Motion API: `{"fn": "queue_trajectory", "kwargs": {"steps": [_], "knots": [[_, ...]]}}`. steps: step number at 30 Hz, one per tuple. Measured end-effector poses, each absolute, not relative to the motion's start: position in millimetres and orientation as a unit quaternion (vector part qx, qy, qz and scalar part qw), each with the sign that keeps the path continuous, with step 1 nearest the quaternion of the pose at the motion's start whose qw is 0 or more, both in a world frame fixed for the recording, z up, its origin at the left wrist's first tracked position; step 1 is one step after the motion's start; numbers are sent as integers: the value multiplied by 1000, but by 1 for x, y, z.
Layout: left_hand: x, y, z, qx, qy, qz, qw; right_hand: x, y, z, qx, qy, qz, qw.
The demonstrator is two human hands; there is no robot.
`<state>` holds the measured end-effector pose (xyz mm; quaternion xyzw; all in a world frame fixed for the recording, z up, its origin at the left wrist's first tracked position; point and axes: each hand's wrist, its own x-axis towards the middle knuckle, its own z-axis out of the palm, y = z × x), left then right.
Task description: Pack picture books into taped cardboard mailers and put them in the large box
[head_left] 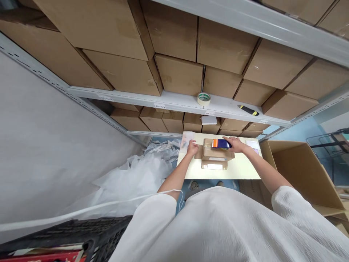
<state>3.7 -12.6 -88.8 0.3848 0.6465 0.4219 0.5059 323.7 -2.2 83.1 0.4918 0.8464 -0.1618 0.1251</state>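
A small cardboard box (pixel 215 155) with its flaps out at the front and left lies on a pale yellow board (pixel 237 170). My right hand (pixel 235 144) is closed round a dark blue and orange item (pixel 219 143), which lies over the top of the box. At the left of the box, my left hand (pixel 192 148) is near the left flap with its fingers bent together; whatever may be between them is too small to make out.
A tape roll (pixel 204 99) and a black-and-yellow cutter (pixel 248 110) lie on the shelf edge (pixel 177 102) ahead. White wrapping (pixel 139 173) heaps up at left. A large open carton (pixel 302 171) stands right, a black crate (pixel 106 236) lower left.
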Motion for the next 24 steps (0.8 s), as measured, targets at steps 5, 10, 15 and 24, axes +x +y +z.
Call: {"fn": "queue_trajectory", "kwargs": {"steps": [5, 10, 15, 24], "knots": [[22, -15, -88, 362, 683, 366, 519, 323, -4, 83, 494, 846, -163, 117], [36, -21, -80, 399, 711, 321, 482, 323, -9, 84, 491, 848, -164, 112], [39, -33, -74, 468, 651, 365, 474, 326, -10, 79, 506, 840, -181, 73], [38, -27, -34, 717, 501, 297, 383, 335, -9, 81, 499, 815, -294, -16]]}}
